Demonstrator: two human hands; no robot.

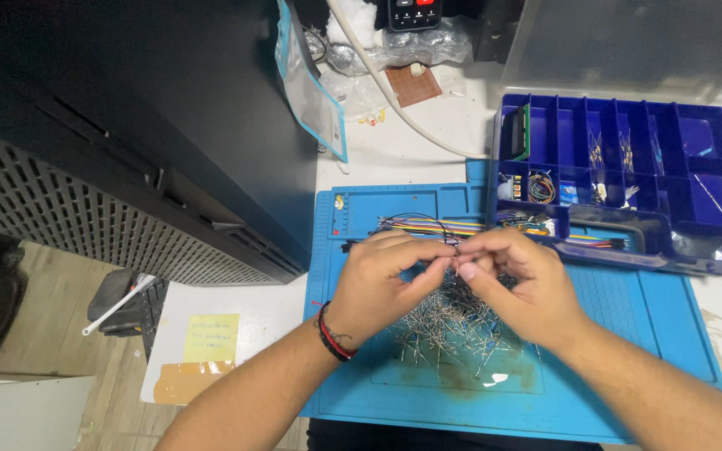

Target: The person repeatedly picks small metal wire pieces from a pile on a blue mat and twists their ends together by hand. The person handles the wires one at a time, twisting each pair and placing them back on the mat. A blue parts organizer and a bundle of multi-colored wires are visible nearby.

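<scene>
Two bare hands meet over one blue silicone work mat [628, 317] lying on a white counter [428, 134]. The left hand [378, 280], with one red-and-black cord bracelet [330, 334] at its wrist, and the right hand [516, 280] have their fingers [428, 250] pinched narrowly together, tip to tip, on a small thin-wired part too tiny to make out between them. Directly beneath the hands lies one loose heap of small wire-legged electronic components [453, 330], too many and too tangled to count, partly hidden by both hands. Just beyond the hands, one bundle of multicoloured jumper wires [419, 225] lies across the mat's upper edge.

At the right, one dark blue plastic compartment organiser box [678, 242] rests partly on the mat; its cells hold small parts and wire coils that are hard to identify, and one grey lid or panel behind it is cut off by the frame. One yellow square sticky note [211, 336] with illegible writing sits on the counter at the left, above one strip of brown tape [181, 382]. One clear plastic bag with a light blue border [311, 83] leans against one large black cabinet [127, 125] with a perforated grey panel. One brown perforated board [413, 83] and one white cable [386, 83] lie near the far edge
</scene>
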